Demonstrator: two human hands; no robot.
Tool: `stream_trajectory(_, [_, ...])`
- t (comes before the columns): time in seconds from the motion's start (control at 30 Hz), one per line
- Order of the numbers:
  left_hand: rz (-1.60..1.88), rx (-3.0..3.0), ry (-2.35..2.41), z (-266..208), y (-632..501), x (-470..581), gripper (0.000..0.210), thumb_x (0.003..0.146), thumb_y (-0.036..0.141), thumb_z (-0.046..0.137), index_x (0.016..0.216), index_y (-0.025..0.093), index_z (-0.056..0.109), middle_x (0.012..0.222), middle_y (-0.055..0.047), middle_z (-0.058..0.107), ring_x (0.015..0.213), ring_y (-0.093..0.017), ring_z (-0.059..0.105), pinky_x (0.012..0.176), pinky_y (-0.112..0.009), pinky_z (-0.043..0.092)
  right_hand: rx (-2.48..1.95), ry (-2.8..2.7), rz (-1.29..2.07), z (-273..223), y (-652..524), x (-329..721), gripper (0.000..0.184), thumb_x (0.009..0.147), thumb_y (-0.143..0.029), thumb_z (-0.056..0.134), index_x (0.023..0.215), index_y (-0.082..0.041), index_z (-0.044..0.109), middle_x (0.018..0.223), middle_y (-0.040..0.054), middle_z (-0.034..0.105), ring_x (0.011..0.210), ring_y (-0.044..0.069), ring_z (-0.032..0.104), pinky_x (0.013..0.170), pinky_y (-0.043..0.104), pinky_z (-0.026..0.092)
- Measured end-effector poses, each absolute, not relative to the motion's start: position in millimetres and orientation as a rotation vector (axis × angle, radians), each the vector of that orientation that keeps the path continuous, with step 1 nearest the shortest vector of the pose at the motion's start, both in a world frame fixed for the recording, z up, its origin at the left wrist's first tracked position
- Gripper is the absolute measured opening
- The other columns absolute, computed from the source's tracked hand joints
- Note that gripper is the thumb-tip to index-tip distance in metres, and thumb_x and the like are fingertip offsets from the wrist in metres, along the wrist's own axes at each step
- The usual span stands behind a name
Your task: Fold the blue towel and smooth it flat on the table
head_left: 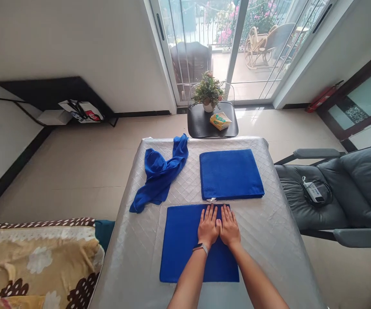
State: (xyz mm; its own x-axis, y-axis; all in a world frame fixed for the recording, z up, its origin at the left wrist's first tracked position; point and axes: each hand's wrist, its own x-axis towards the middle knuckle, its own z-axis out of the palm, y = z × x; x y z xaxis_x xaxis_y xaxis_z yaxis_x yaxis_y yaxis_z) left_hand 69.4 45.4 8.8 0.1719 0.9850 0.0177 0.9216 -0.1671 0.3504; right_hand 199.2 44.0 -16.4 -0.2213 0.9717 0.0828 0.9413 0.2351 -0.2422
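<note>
A flat blue towel lies in front of me on the quilted silver-grey table cover. My left hand rests palm down on its right half, fingers stretched toward the far edge; a watch circles that wrist. Right beside it, thumbs touching or nearly so, my right hand presses flat near the towel's far right corner. Just beyond the fingertips sits a neat stack of folded blue towels, with a small white tag at its near edge. To the far left a crumpled blue towel lies twisted.
Past the table's far edge stands a black chair bearing a potted plant and a yellow tissue pack. A grey armchair with a power strip is close on the right. A bed borders the left.
</note>
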Motion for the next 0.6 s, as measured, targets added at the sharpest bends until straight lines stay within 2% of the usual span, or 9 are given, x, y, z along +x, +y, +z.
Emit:
stream_trajectory(0.17, [0.365, 2.172, 1.823, 9.7, 45.6, 68.5, 0.066, 0.098, 0.036, 0.040, 0.158, 0.025, 0.015, 0.163, -0.002, 0.023, 0.150, -0.021, 0.024, 0.124, -0.045, 0.022, -1.804, -2.298, 0.176, -15.6, 44.5, 199.4, 0.065, 0.099, -0.030, 0.034, 0.158, -0.012, 0.014, 0.162, 0.0117, 0.025, 0.149, 0.025, 0.023, 0.122, 0.047, 0.021])
stream_trajectory(0.4, [0.343, 2.247, 1.739, 12.5, 44.7, 49.2, 0.062, 0.099, 0.037, 0.037, 0.157, 0.020, 0.020, 0.163, -0.003, 0.025, 0.150, -0.019, 0.022, 0.124, -0.043, 0.023, -1.807, -2.291, 0.174, -14.9, 45.1, 199.5, 0.065, 0.098, -0.028, 0.034, 0.158, -0.012, 0.013, 0.161, 0.0105, 0.027, 0.150, 0.023, 0.022, 0.122, 0.046, 0.021])
stream_trajectory(0.6, [0.298, 2.209, 1.916, 19.1, 33.5, -24.2, 0.062, 0.099, 0.034, 0.038, 0.157, 0.026, 0.018, 0.163, -0.002, 0.024, 0.151, -0.020, 0.018, 0.124, -0.046, 0.018, -1.825, -2.295, 0.161, -13.6, 45.8, 198.8, 0.063, 0.099, -0.030, 0.030, 0.158, -0.013, 0.015, 0.162, 0.0088, 0.026, 0.150, 0.022, 0.022, 0.122, 0.045, 0.020])
